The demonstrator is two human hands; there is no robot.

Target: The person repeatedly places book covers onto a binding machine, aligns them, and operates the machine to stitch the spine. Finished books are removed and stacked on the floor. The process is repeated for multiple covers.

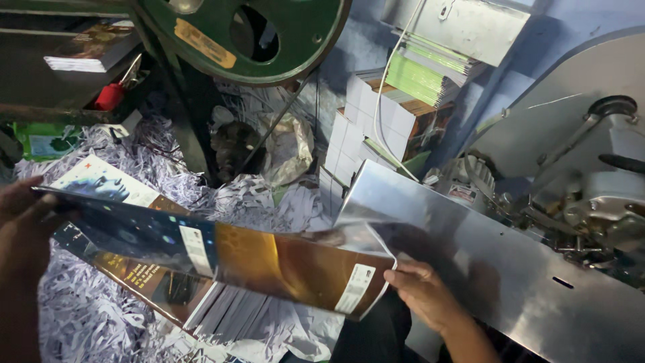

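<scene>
Partly cut off at the frame's left edge, the left hand (23,222) is gripping one end of a glossy printed cover sheet (222,252), its fingers closed on it. The right hand (426,292) is pinching the other end. Beneath the sheet, a stack of booklets (222,312) is lying half hidden on shredded paper trimmings (87,309). A steel machine surface (510,269) is standing at the right.

Your hands: two, left hand (23,222) and right hand (424,290).
Glossy cover sheets you hold: one, the cover sheet (222,252).
Book piles under it: one stack of books (168,286), count untold.
Green wheels: one, the green wheel (269,37).
Metal plates: one, the metal plate (497,262).
</scene>
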